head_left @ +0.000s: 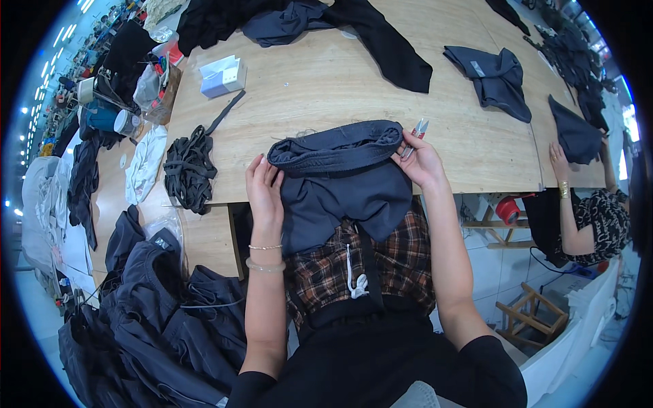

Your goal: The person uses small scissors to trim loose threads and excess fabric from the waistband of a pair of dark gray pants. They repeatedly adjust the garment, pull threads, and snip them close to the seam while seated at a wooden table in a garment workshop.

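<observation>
A pair of dark blue-grey pants (347, 197) lies at the table's near edge and hangs over my lap. Its gathered elastic waistband (333, 162) faces up as an open loop. My left hand (265, 187) holds the left end of that band, fingers pointing up along it. At the opposite end, my right hand (423, 162) pinches the band between thumb and fingers. Thread snips (417, 131) with red on the handle are tucked in the same right hand, blades pointing away from me. The inside of the pants is mostly hidden.
Dark fabric strips (190, 168) and a tissue box (223, 76) are on the table to the left. More dark garments (493, 78) lie at the far side. A garment heap (170, 306) fills the lower left. Another person's hand (559, 162) touches dark cloth at the right.
</observation>
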